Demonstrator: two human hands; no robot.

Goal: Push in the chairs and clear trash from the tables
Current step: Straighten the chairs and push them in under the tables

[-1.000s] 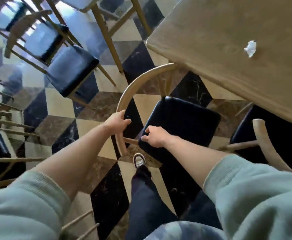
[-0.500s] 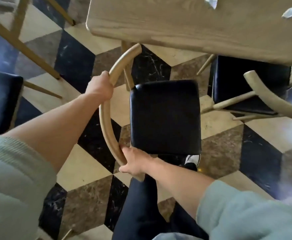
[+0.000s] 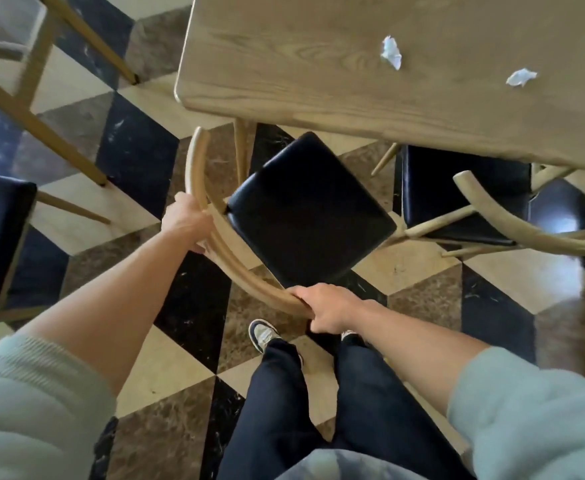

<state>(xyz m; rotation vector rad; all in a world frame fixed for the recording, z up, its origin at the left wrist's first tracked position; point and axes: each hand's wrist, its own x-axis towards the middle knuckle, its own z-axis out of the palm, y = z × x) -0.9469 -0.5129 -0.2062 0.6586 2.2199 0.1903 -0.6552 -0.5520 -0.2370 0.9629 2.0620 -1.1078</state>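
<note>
Now that the black-cushioned chair with the curved pale-wood backrest [image 3: 305, 213] sits rotated, one seat corner under the light wooden table [image 3: 319, 64], I read it as partly pushed in. My left hand [image 3: 187, 223] and right hand [image 3: 329, 308] both grip the backrest. Two crumpled white paper scraps [image 3: 391, 53] remain on the tabletop.

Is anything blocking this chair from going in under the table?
Possibly. The table leg stands beside the chair, near its far left corner, and the seat is turned at an angle. The neighbouring chair sits close on the right. Both hands grip the backrest.
</note>
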